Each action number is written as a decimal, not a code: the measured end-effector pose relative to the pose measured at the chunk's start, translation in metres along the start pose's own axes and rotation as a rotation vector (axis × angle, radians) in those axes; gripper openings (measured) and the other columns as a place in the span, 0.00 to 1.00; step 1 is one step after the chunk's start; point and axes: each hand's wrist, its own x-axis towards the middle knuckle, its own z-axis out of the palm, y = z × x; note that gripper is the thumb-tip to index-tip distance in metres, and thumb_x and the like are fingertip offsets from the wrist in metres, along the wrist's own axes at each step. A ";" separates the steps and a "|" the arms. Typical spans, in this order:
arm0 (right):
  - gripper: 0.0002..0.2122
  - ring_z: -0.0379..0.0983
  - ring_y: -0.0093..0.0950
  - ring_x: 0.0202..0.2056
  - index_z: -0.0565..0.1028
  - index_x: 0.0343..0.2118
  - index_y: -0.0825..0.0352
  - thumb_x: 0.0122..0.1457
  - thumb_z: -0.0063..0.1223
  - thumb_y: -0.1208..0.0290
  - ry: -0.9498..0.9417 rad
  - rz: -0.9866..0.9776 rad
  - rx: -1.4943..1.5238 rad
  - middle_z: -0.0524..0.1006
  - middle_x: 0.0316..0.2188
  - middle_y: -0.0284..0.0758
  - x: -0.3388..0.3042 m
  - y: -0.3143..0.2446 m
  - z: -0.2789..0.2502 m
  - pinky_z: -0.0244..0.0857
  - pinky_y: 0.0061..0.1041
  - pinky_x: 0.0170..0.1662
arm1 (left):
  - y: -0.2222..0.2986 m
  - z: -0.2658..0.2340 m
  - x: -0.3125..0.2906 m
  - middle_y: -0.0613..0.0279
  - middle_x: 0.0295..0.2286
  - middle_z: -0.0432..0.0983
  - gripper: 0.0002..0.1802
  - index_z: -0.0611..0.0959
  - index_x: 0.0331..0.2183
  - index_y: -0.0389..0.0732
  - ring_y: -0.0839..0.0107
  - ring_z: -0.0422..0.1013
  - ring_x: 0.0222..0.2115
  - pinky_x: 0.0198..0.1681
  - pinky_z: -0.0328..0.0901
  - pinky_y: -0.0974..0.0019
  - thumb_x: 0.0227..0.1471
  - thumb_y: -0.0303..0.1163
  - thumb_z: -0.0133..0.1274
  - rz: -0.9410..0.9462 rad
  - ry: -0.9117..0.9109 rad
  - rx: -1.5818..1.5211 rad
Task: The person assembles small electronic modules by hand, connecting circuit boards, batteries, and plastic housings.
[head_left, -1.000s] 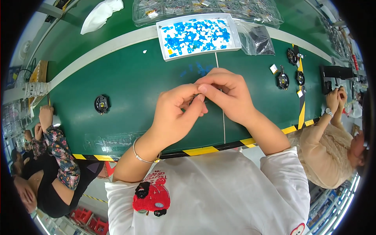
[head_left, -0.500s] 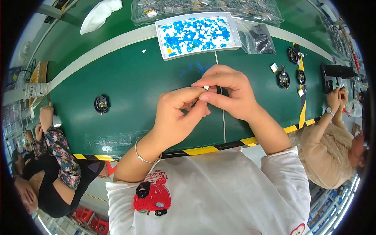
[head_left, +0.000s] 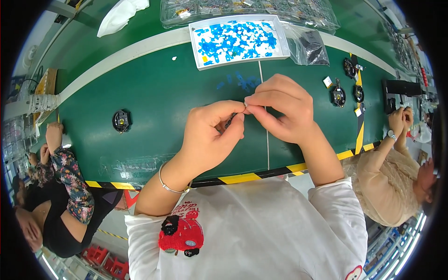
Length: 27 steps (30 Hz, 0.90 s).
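Over the middle of the green table, my two hands meet at their fingertips. My left hand [head_left: 205,135] is closed around a small black part [head_left: 228,122], mostly hidden behind the fingers. A tiny white piece [head_left: 245,104] sits between the fingertips of my right hand [head_left: 285,109], which pinches it against the left index fingertip. Just beyond the hands lie several blue pieces of film [head_left: 242,81] on the table. To the left rests a round black assembly [head_left: 122,121] with a yellow centre.
A white box [head_left: 200,66] of blue and white bits stands at the back, beside a clear bag [head_left: 310,49] with dark contents. Several round black assemblies [head_left: 338,95] lie at the right near striped tape [head_left: 360,128]. Co-workers sit on both sides; one's hand [head_left: 396,119] shows at right.
My right thumb and fingertips have drawn slightly away from the left thumb, now pinching the white piece at the left index fingertip. Less of the white piece shows.
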 end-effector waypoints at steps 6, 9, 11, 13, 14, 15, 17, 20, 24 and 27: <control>0.09 0.68 0.30 0.21 0.75 0.24 0.67 0.35 0.59 0.83 0.031 -0.059 -0.174 0.72 0.21 0.34 0.002 -0.007 0.005 0.63 0.24 0.23 | 0.000 0.004 0.003 0.58 0.16 0.72 0.05 0.79 0.27 0.37 0.71 0.70 0.13 0.17 0.61 0.71 0.42 0.21 0.52 0.162 0.091 0.332; 0.09 0.68 0.30 0.21 0.73 0.22 0.67 0.35 0.58 0.83 -0.015 -0.085 -0.288 0.71 0.20 0.33 0.001 -0.011 0.006 0.63 0.25 0.23 | 0.000 0.005 0.001 0.57 0.17 0.73 0.06 0.79 0.27 0.38 0.67 0.70 0.14 0.17 0.62 0.69 0.41 0.22 0.53 0.234 0.113 0.479; 0.09 0.68 0.30 0.21 0.72 0.22 0.67 0.35 0.57 0.84 -0.038 -0.073 -0.286 0.71 0.21 0.34 0.001 -0.010 0.006 0.63 0.25 0.24 | 0.001 0.005 0.001 0.57 0.17 0.73 0.06 0.79 0.27 0.39 0.65 0.70 0.14 0.17 0.63 0.68 0.40 0.22 0.53 0.243 0.110 0.534; 0.08 0.68 0.30 0.21 0.72 0.22 0.67 0.35 0.57 0.84 -0.060 -0.059 -0.291 0.71 0.21 0.34 0.001 -0.006 0.005 0.63 0.25 0.24 | 0.005 0.005 0.002 0.57 0.19 0.75 0.05 0.80 0.28 0.34 0.77 0.71 0.16 0.19 0.64 0.74 0.44 0.18 0.50 0.262 0.063 0.607; 0.08 0.67 0.30 0.21 0.72 0.22 0.67 0.36 0.56 0.84 0.003 -0.021 -0.289 0.71 0.22 0.34 0.001 0.002 0.003 0.63 0.24 0.24 | 0.004 0.004 0.002 0.57 0.19 0.75 0.05 0.80 0.28 0.34 0.77 0.71 0.16 0.19 0.64 0.74 0.44 0.18 0.50 0.269 0.061 0.607; 0.08 0.67 0.29 0.21 0.72 0.23 0.68 0.37 0.56 0.84 0.067 0.016 -0.288 0.72 0.23 0.35 0.004 0.011 0.000 0.63 0.24 0.25 | 0.004 0.003 0.003 0.58 0.20 0.76 0.06 0.80 0.29 0.34 0.76 0.72 0.18 0.20 0.65 0.74 0.46 0.19 0.50 0.172 0.034 0.509; 0.08 0.69 0.28 0.24 0.74 0.30 0.69 0.44 0.54 0.83 0.200 0.177 -0.444 0.74 0.27 0.36 0.017 0.029 -0.011 0.63 0.22 0.26 | 0.003 0.001 0.001 0.59 0.21 0.77 0.07 0.79 0.31 0.35 0.76 0.73 0.19 0.21 0.66 0.74 0.47 0.19 0.50 0.072 0.002 0.412; 0.10 0.70 0.28 0.26 0.75 0.35 0.69 0.47 0.53 0.81 0.226 0.276 -0.493 0.75 0.29 0.36 0.017 0.029 -0.012 0.64 0.22 0.27 | 0.001 -0.004 0.003 0.58 0.20 0.77 0.08 0.79 0.34 0.36 0.73 0.73 0.19 0.22 0.67 0.70 0.51 0.24 0.48 -0.122 0.030 -0.112; 0.12 0.71 0.29 0.28 0.75 0.37 0.68 0.46 0.56 0.79 0.142 0.210 -0.275 0.75 0.30 0.37 0.004 0.006 -0.007 0.65 0.24 0.29 | 0.008 -0.012 0.010 0.56 0.31 0.77 0.16 0.72 0.47 0.34 0.72 0.74 0.30 0.35 0.68 0.70 0.55 0.26 0.45 -0.269 -0.067 -0.454; 0.12 0.72 0.30 0.28 0.75 0.35 0.68 0.44 0.59 0.78 -0.026 0.174 -0.193 0.75 0.28 0.37 0.006 -0.017 0.006 0.66 0.25 0.30 | 0.009 -0.007 0.009 0.52 0.36 0.75 0.23 0.66 0.52 0.32 0.69 0.74 0.34 0.39 0.69 0.67 0.54 0.27 0.45 -0.283 -0.052 -0.608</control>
